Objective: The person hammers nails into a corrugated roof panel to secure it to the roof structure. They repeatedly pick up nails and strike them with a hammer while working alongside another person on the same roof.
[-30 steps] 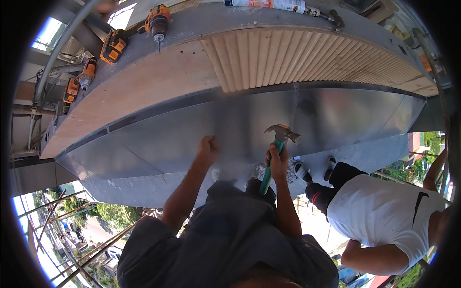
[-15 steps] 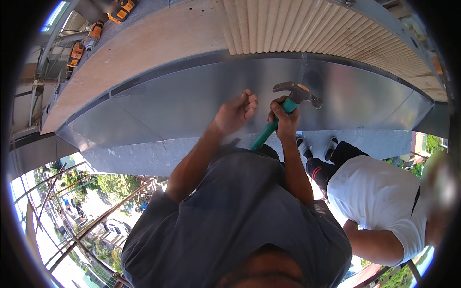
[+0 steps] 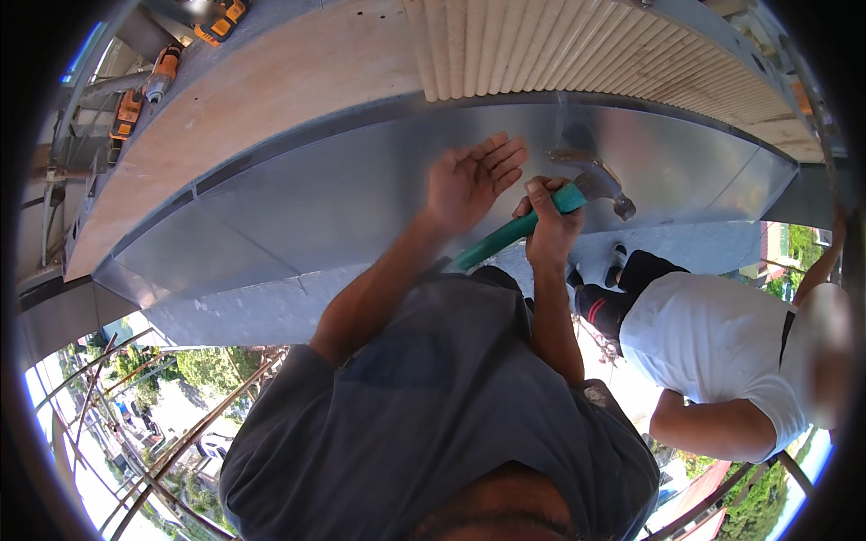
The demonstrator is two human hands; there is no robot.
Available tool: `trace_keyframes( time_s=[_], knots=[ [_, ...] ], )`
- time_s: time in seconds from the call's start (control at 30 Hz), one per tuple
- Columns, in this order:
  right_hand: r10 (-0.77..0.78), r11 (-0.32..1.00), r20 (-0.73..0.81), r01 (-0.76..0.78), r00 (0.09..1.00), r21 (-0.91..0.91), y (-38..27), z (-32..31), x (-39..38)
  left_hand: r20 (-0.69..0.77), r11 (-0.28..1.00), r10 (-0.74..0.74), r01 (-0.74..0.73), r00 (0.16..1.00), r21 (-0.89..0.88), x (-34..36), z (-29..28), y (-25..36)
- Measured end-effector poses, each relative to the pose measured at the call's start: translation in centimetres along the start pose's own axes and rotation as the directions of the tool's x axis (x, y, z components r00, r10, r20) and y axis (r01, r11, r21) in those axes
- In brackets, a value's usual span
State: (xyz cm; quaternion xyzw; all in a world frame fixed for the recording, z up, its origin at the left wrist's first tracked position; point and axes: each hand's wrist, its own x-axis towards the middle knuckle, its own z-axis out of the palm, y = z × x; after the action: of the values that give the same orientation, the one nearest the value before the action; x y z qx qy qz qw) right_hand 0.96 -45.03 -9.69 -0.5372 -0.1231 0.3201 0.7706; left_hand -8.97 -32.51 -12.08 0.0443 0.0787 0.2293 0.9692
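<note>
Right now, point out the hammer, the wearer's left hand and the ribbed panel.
Hammer (image 3: 505, 237), head view: on the green handle.
Left hand (image 3: 464, 191), head view: on the palm.
Ribbed panel (image 3: 559, 52), head view: on its ridges.

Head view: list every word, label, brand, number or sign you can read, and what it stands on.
No text can be read.
Orange-and-black power tool, upper left: any markings are too small to read.
Green-handled hammer in the right hand: no readable lettering.
Co-worker's white shirt: a dark mark, no readable lettering.

Hammer (image 3: 569, 198) partly behind right hand (image 3: 553, 231)
</note>
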Motion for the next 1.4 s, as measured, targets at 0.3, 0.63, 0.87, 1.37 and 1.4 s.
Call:
trace_keyframes(
  time_s=[0.3, 0.63, 0.87, 1.37, 1.4],
  knots=[
    [-0.26, 0.711, 0.035, 0.216, 0.965, -0.669, 2.4, 4.0, -1.0, -0.06, 0.89, 0.243, -0.198, 0.968, 0.41, -0.8, 1.3, -1.3],
    [-0.296, 0.579, 0.063, 0.231, 0.953, -0.782, 5.3, 5.7, -2.8, -0.075, 0.893, 0.315, -0.268, 0.946, 0.36, -3.1, -1.4, -0.4],
    [-0.448, 0.53, 0.059, 0.318, 0.892, -0.786, 6.8, 6.9, -3.8, -0.122, 0.925, 0.332, -0.297, 0.935, 0.237, -4.4, -3.9, 0.7],
    [0.22, 0.892, 0.087, -0.164, 0.972, -0.42, 5.0, 8.2, -6.5, 0.22, -0.509, -0.117, -0.249, 0.968, 0.824, -9.4, -2.1, 11.6],
    [0.242, 0.887, 0.065, -0.193, 0.968, -0.419, 5.3, 8.3, -6.9, 0.254, -0.589, -0.195, -0.32, 0.947, 0.742, -9.4, -2.2, 11.9]
  ],
)
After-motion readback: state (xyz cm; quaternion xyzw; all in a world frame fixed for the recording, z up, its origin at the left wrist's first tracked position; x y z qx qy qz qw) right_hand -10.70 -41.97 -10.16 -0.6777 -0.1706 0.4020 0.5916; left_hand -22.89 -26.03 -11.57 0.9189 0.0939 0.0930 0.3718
